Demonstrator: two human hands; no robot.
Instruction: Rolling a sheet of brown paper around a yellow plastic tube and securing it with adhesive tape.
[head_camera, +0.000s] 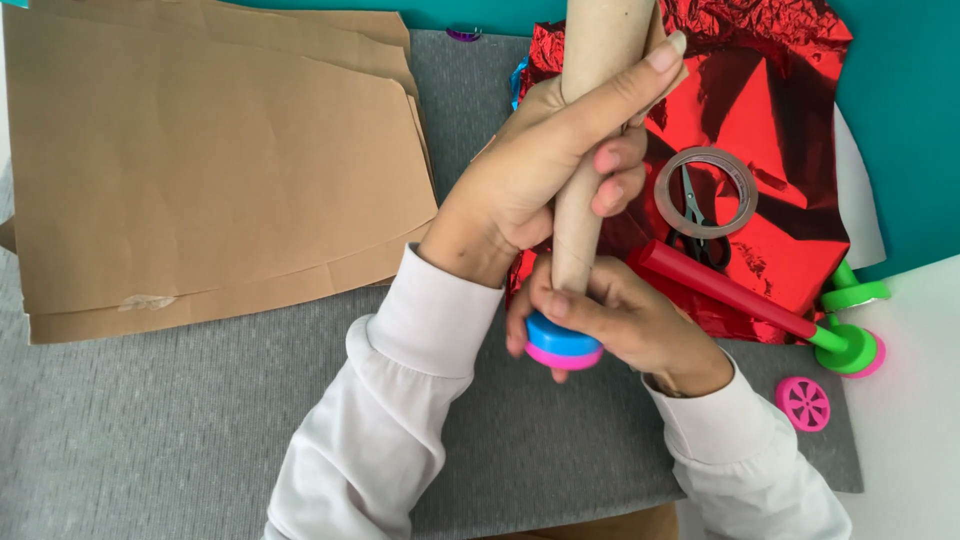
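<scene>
The person's left hand (545, 165) is wrapping around a cardboard tube (592, 140), fingers curled tight about it, thumb lying along its side. The tube is standing over the grey felt mat (200, 430), tilting away toward the top edge of the view. The right hand (625, 325) is gripping the tube's lower end, its thumb pressing against the cardboard just above a blue and pink round cap (563, 344) sitting at the tube's base. Behind the hands a crumpled red foil sheet (770, 110) is lying, with a roll of clear tape (706, 190) and scissors (700, 225) on it. A red stick with green wheels (740, 297) is resting nearby, a pink wheel (803, 403) just beyond. Brown cardboard sheets (200, 170) are lying to the left.
</scene>
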